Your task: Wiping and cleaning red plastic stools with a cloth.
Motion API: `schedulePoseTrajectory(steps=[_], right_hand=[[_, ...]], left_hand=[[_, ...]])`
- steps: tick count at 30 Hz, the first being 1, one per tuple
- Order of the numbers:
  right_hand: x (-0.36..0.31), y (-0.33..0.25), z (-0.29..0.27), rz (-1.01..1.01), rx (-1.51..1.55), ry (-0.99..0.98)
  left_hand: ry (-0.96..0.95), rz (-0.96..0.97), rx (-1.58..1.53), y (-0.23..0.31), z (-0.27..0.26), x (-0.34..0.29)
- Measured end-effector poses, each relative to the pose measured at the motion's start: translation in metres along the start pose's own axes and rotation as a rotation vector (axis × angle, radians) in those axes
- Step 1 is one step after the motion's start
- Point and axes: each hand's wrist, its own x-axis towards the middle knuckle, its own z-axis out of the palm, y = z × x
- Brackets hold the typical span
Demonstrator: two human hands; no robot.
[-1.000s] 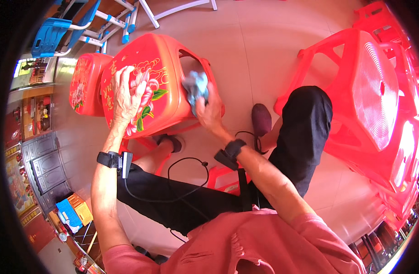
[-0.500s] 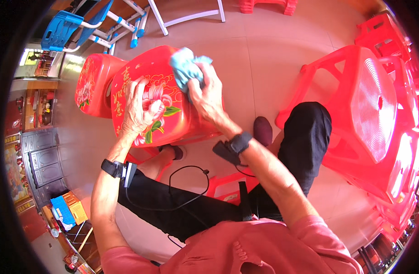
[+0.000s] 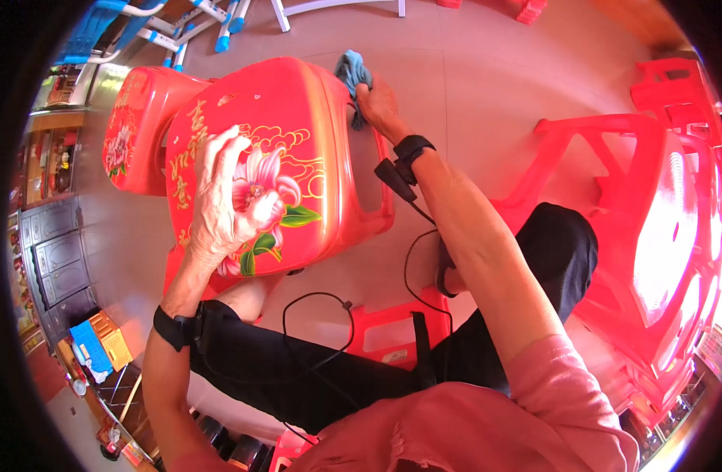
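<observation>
A red plastic stool (image 3: 294, 102) with a printed flower and yellow pattern on its seat is in front of me, tipped so its seat faces me. My left hand (image 3: 219, 197) rests on the seat beside the flower, fingers and thumb apart, holding nothing. At the stool's far right side, my right hand (image 3: 383, 108) grips a crumpled blue cloth (image 3: 351, 72) next to the stool's leg. Part of the cloth is hidden behind the fingers. Both wrists wear black straps, the right with a small black device (image 3: 395, 181).
A second flowered red stool (image 3: 129, 130) stands at the left. Several red stools (image 3: 652, 228) are stacked on their sides at the right. Blue and white folding furniture (image 3: 160, 35) is at the far left. A black cable (image 3: 294, 303) loops over my legs; a red stool (image 3: 396, 330) is beneath me.
My right hand has moved with the cloth from the seat's far right corner out beyond its right side. The stool now appears larger and slightly lower left; my left hand stays on the seat.
</observation>
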Motion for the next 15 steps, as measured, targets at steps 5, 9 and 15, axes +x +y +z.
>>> schedulePoseTrajectory(steps=[5,9,15], right_hand=[[-0.013,0.06,0.014,0.019,-0.101,0.002],[0.002,0.08,0.011,-0.096,-0.264,-0.08],[-0.029,0.1,0.0,-0.116,-0.302,0.02]], left_hand=[[-0.014,-0.033,0.016,-0.005,0.0,-0.003],[-0.003,-0.005,0.089,-0.001,-0.004,0.002],[0.039,-0.013,0.08,0.002,0.006,0.005]])
